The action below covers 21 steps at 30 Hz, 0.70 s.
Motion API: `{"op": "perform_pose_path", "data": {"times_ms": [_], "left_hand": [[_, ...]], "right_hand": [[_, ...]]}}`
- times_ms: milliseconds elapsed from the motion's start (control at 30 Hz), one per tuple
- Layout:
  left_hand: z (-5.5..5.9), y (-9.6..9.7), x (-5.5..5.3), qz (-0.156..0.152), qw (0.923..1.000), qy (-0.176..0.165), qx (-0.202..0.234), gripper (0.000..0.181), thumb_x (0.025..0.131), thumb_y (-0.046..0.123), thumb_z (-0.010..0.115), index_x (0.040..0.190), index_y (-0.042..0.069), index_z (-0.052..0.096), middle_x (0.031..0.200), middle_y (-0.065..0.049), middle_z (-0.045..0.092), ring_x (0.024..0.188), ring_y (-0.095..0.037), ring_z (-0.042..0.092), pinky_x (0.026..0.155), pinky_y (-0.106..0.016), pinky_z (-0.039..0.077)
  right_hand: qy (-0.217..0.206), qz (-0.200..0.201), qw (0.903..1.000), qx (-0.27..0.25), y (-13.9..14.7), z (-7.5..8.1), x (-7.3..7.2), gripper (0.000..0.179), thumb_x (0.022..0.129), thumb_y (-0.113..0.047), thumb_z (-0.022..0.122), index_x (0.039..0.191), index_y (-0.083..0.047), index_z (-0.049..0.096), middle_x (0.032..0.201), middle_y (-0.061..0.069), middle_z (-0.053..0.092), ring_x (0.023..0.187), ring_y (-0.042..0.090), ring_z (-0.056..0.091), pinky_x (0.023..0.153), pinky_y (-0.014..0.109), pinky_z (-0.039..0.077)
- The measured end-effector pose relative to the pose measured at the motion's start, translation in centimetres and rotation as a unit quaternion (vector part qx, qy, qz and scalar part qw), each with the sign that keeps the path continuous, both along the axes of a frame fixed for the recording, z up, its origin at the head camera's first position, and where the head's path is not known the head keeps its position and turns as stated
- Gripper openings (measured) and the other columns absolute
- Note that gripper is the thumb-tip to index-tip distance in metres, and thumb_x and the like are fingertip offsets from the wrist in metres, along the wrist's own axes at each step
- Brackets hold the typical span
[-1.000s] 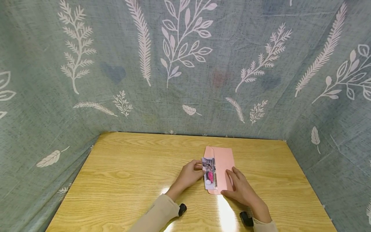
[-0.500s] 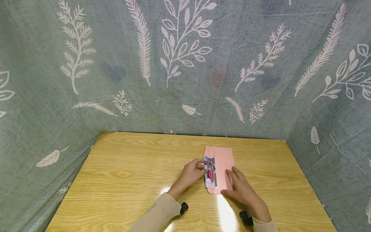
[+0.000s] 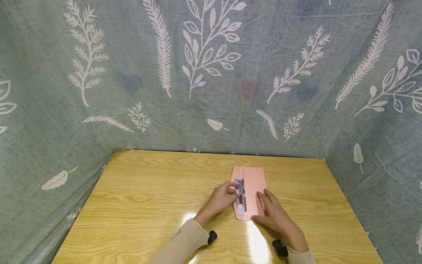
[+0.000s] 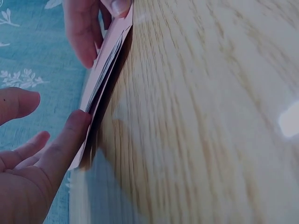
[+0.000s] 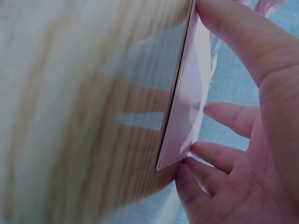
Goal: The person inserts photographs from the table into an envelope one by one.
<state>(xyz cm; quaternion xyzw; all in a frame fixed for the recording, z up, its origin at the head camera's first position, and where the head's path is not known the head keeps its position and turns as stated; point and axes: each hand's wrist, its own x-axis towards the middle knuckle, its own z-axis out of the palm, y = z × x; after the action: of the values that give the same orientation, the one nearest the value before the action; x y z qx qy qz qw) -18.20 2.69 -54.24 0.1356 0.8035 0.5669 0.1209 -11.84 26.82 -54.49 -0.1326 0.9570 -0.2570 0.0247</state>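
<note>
A pink envelope (image 3: pixel 255 187) lies on the table right of centre, its flap side (image 3: pixel 235 171) turned left. From its opening sticks a narrow strip of photo cards (image 3: pixel 241 201) with a glossy picture; the remainder of them is hidden inside. My left hand (image 3: pixel 221 197) touches the outer part of the cards. In the left wrist view, one straight finger (image 4: pixel 70 130) presses at the edge while another digit stands apart. My right hand (image 3: pixel 271 212) holds the envelope's right part, thumb (image 5: pixel 238 37) at the near edge and fingertips on its top and far side.
The wooden table (image 3: pixel 148 198) extends left and right of the envelope. A grey-green curtain (image 3: pixel 211 73) with white leaf prints hangs behind it and along both sides. Black wrist cameras (image 3: pixel 212 237) sit at the cuffs. A bright light reflection lies near the front.
My left hand has moved slightly right, and the photo cards have slid deeper into the envelope, so less of the picture shows. The right hand and envelope stay in place.
</note>
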Motion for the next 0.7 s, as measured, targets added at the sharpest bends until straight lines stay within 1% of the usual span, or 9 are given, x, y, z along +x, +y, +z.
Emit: {"op": "perform_pose_path", "data": {"times_ms": [200,467,700], "left_hand": [[0.0,0.4,0.1,-0.005,1.0,0.004,0.002,0.039,0.089,0.02,0.073,0.125,0.006,0.065,0.104,-0.009,0.072,0.096,-0.021,0.068,0.082,-0.038,0.056],[-0.2,1.1,0.2,-0.01,0.9999,0.008,0.001,0.038,0.089,0.017,0.072,0.124,0.007,0.065,0.105,-0.009,0.072,0.094,-0.018,0.067,0.077,-0.032,0.057],[0.0,1.6,0.3,-0.017,0.9998,0.008,0.0,0.038,0.089,0.016,0.071,0.125,0.007,0.064,0.105,-0.01,0.071,0.094,-0.018,0.067,0.078,-0.034,0.057]], "right_hand": [[0.002,0.001,1.0,-0.001,0.0,0.0,0.0,0.091,0.082,-0.044,0.083,0.149,0.001,0.041,0.153,0.035,0.028,0.138,0.051,0.031,0.103,0.064,0.039],[-0.006,-0.002,1.0,-0.004,-0.1,0.1,0.0,0.092,0.082,-0.045,0.082,0.15,0.0,0.04,0.154,0.034,0.027,0.139,0.051,0.03,0.103,0.064,0.039],[-0.001,0.001,1.0,-0.003,0.0,0.1,0.1,0.093,0.082,-0.046,0.082,0.151,-0.001,0.039,0.154,0.034,0.027,0.138,0.051,0.032,0.101,0.064,0.041]]}}
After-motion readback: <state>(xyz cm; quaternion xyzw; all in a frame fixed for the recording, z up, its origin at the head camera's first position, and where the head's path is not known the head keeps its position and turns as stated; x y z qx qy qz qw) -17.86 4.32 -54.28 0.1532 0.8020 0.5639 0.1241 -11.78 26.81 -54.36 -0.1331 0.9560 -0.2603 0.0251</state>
